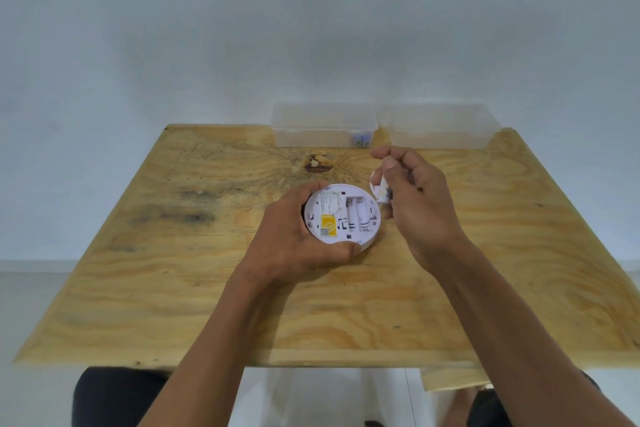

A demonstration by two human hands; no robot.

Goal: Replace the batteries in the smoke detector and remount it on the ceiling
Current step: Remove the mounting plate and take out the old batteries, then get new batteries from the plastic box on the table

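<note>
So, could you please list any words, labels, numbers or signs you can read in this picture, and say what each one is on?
None can be quoted.
Yellow label on the back of the smoke detector: holds a QR-style code, print too small to read.
White label above it: rows of fine print, blurred.
Object in the right hand: dark marks, unreadable.
Batteries in the left clear box: no readable marking.

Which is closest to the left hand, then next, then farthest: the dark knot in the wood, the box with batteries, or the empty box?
1. Dark knot, just beyond the left hand.
2. Box with batteries, at the table's back edge.
3. Empty box, back right.
</note>
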